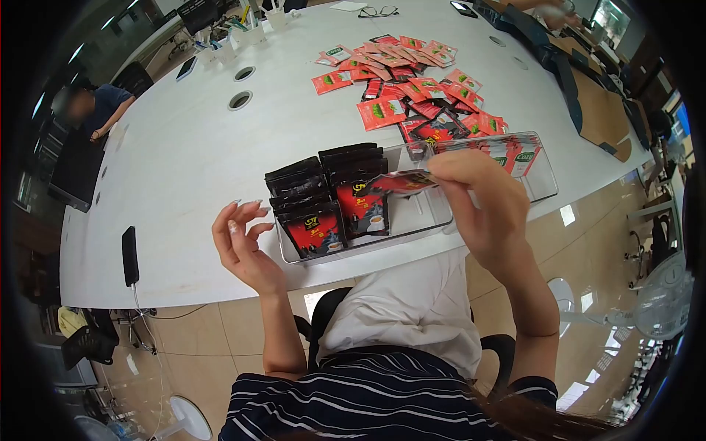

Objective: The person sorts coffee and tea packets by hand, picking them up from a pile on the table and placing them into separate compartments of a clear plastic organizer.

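Right hand (485,206) pinches one end of a sachet (403,182) above the clear tray (423,213). Left hand (246,248) loosely spread, beside tray's left end. Sachet likely light, floppy, slick; grip flat edge.

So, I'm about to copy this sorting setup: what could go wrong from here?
The right hand holds a coffee sachet tilted over the clear tray; it might catch on the packed row. The tray sits near the front edge of the table, so a bump could tip it off. Loose coffee sachets lie among tea sachets, inviting mix-ups.
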